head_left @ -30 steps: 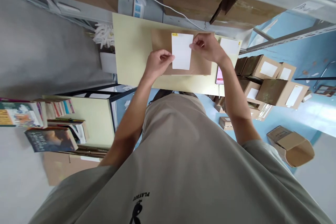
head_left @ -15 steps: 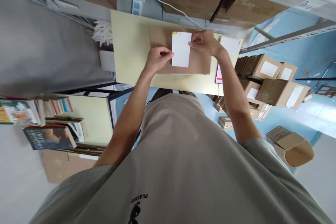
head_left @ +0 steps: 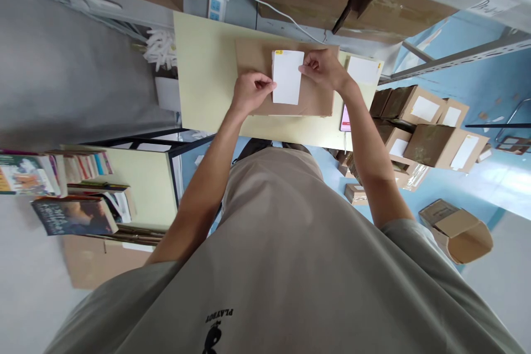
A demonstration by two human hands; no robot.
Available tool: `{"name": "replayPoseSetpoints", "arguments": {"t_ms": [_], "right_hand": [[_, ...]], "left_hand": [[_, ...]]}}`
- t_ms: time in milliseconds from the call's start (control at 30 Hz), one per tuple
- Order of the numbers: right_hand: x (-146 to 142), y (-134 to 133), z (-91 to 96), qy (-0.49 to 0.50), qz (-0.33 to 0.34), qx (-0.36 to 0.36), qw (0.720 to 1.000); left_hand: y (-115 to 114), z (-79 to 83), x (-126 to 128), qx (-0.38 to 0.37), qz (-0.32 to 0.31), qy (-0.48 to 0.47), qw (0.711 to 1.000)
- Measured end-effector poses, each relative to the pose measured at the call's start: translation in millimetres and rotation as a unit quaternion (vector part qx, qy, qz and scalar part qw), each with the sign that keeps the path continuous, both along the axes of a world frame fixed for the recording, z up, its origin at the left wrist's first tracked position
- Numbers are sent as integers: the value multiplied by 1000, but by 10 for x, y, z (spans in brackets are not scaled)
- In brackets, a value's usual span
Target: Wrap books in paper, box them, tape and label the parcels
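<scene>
A white label (head_left: 287,80) with a small yellow mark at its top corner is held over a flat brown cardboard parcel (head_left: 257,58). The parcel lies on a pale yellow table (head_left: 203,66). My left hand (head_left: 249,91) pinches the label's left edge with fingers closed. My right hand (head_left: 326,69) pinches the right edge the same way. The label covers the middle of the parcel; whether it touches the cardboard cannot be told.
A second white label sheet (head_left: 363,71) and a phone (head_left: 345,119) lie at the table's right end. Labelled cardboard boxes (head_left: 431,144) are stacked at the right, with an open box (head_left: 456,229) on the blue floor. Books (head_left: 74,215) fill shelves at the left.
Both hands and the label have shifted slightly farther up over the parcel. The grip on the label's edges is unchanged.
</scene>
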State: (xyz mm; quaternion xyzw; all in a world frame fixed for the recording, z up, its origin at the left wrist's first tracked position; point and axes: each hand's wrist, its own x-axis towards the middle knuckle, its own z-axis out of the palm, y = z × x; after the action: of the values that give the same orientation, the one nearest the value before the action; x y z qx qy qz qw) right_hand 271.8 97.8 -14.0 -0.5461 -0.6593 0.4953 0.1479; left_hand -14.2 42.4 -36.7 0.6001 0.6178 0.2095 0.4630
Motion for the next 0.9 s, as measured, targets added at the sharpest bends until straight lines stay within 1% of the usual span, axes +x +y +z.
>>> {"name": "replayPoseSetpoints", "arguments": {"t_ms": [233,433,600,800,900], "right_hand": [[-1,41,-62,-24,16,19,999],[-13,2,-61,-33,10,14,999],[-52,-24,-17,-33,-8,13,999],[-115,-47,108,-25,-45,-27,998],[-127,-66,114,-26,-54,-30,998]], "left_hand": [[-3,27,32,-3,9,9,1000],[-6,-22,20,8,12,19,1000],[-3,-49,35,10,21,23,999],[2,-41,47,3,22,29,999],[-1,-38,47,5,25,31,999]]}}
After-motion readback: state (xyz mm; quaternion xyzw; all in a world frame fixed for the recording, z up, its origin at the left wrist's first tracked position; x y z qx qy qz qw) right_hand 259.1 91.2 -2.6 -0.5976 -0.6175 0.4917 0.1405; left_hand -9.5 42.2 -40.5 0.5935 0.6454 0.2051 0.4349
